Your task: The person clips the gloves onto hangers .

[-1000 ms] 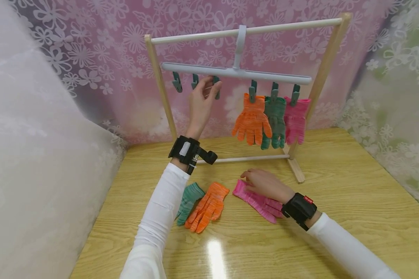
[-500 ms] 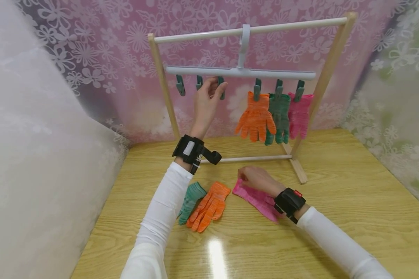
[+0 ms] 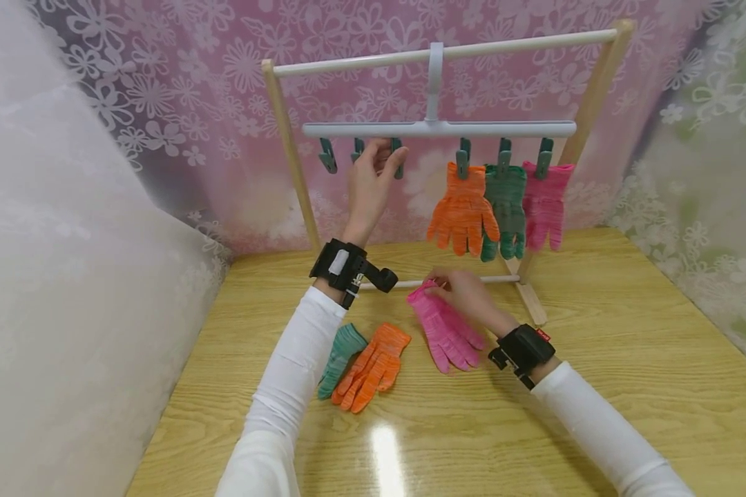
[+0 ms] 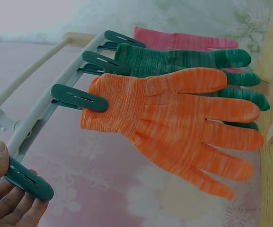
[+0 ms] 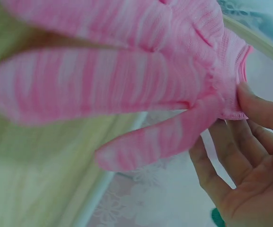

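Note:
My left hand (image 3: pixel 371 190) pinches a dark green clothespin (image 4: pixel 30 179) under the pale hanger (image 3: pixel 373 130), thumb on one side and fingers on the other. In the head view my right hand (image 3: pixel 469 295) holds a pink glove (image 3: pixel 445 331) by its cuff, and the glove's fingers hang down over the table. The right wrist view shows the thumb on the cuff (image 5: pixel 235 71) with the fingers behind it. Right of my left hand, an orange glove (image 3: pixel 463 210), a green glove (image 3: pixel 505 214) and another pink glove (image 3: pixel 546 210) hang from clips.
A wooden rack (image 3: pixel 289 152) with a white top rail (image 3: pixel 522 47) carries the hanger. Another clip (image 3: pixel 327 157) dangles at its left end. On the table (image 3: pixel 503 428) lie a green glove (image 3: pixel 342 359) and an orange glove (image 3: pixel 376 366). Flowered curtains stand behind.
My right hand has taken the pink glove by the cuff and raised it off the table, towards the rack. My left hand stays at the same clip; the hanger has swung slightly.

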`<state>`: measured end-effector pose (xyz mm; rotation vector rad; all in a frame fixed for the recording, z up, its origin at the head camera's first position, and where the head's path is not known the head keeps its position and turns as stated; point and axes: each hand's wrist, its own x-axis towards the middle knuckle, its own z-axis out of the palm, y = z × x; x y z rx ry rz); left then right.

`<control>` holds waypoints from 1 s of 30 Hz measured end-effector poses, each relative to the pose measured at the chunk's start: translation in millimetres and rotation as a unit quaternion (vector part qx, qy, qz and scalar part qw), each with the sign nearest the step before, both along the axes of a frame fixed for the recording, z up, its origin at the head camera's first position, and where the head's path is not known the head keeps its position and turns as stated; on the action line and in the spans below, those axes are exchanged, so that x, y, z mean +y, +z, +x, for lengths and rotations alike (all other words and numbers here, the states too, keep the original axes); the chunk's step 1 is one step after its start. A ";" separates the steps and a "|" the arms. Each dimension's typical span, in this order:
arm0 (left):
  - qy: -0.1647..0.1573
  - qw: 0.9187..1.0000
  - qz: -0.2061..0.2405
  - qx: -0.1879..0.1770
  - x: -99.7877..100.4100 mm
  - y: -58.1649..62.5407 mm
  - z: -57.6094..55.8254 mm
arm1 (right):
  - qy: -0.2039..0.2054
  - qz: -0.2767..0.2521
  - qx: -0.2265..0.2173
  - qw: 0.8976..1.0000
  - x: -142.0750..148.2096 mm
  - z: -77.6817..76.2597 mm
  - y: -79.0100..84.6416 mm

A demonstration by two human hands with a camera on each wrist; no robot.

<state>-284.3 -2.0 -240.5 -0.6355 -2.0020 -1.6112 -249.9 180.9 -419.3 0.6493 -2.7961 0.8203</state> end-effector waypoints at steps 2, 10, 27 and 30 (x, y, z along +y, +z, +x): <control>0.000 1.000 0.003 -0.002 1.0 5.3 9.0 | -0.001 -0.016 0.012 1.000 0.3 -0.5 6.5; -0.011 0.999 0.032 0.002 3.1 8.6 8.7 | -0.035 -0.059 0.091 0.994 -0.8 -4.4 37.0; 0.007 0.996 0.081 -0.046 8.1 15.7 10.9 | -0.098 -0.111 0.217 0.965 -26.2 -19.0 115.3; 0.014 0.996 0.080 -0.047 9.7 16.0 11.6 | -0.112 -0.113 0.220 0.962 -30.6 -22.9 122.5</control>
